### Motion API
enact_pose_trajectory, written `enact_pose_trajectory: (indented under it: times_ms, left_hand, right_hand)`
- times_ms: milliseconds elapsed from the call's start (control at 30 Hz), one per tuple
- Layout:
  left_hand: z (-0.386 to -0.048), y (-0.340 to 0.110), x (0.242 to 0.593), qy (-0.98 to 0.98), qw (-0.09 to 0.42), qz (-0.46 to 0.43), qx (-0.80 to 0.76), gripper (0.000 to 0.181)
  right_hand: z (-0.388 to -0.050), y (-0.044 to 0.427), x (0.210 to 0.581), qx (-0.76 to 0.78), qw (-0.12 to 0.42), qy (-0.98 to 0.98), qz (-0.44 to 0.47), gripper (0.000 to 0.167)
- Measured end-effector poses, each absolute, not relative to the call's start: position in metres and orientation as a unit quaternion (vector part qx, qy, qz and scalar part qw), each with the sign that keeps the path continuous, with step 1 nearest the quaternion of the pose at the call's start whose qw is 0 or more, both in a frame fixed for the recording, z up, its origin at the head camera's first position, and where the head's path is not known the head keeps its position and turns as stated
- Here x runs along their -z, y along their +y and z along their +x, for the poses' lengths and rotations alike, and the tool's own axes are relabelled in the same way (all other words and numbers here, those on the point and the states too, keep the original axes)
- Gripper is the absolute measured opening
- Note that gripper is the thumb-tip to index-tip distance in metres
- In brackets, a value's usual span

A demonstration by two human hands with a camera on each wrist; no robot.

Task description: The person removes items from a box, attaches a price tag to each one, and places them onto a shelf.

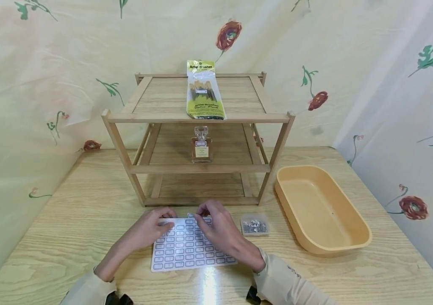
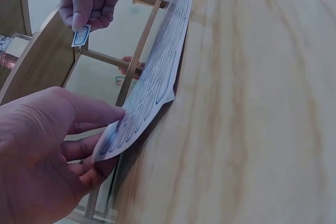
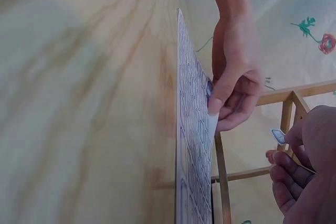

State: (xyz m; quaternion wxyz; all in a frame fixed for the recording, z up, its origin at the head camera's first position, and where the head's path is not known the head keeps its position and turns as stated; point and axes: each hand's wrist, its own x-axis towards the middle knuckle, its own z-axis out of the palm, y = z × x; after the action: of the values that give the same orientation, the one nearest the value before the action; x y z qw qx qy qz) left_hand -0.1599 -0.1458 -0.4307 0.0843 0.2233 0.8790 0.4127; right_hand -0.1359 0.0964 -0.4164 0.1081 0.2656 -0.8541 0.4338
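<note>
A white sheet of blue-bordered label stickers (image 1: 179, 250) lies on the table in front of the shelf. My left hand (image 1: 151, 231) pinches its far left corner, thumb on top and fingers beneath, and the edge bends up slightly in the left wrist view. Above the sheet's far edge, my right hand (image 1: 220, 228) pinches one small label sticker (image 2: 81, 35) between thumb and fingertip, apart from the sheet. That sticker (image 3: 278, 136) also shows in the right wrist view. A perfume bottle (image 1: 201, 148) on the middle shelf and a pack of artist brushes (image 1: 206, 95) on top each bear a similar label.
The three-tier wooden shelf (image 1: 201, 168) stands just beyond my hands. A small clear box of metal pieces (image 1: 255, 225) sits right of the sheet. Farther right is a yellow plastic basin (image 1: 315, 203). Floral cloth (image 1: 87, 63) hangs behind and at both sides.
</note>
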Motion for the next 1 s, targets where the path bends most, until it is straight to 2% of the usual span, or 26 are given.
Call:
enact_pose_trajectory:
  times_ms: [300,567,867,1000]
  left_hand:
    - [-0.159,-0.145,0.432,0.895,0.064,0.207,-0.390,0.015]
    - [-0.157,-0.142,0.430,0.910,-0.013,0.211,-0.355,0.013]
    - [-0.156,-0.133,0.418,0.854,-0.025,0.261,-0.450,0.008]
    - [-0.153,-0.128,0.414,0.830,-0.010,0.271,-0.487,0.010]
  right_hand:
    - [-0.136,0.098,0.416,-0.426,0.115,-0.860,0.256,0.014]
    - [-0.136,0.103,0.416,-0.438,0.107,-0.858,0.244,0.013]
    - [-0.137,0.106,0.415,-0.481,0.084,-0.837,0.246,0.011]
    - [-0.138,0.106,0.415,-0.492,0.077,-0.831,0.248,0.010]
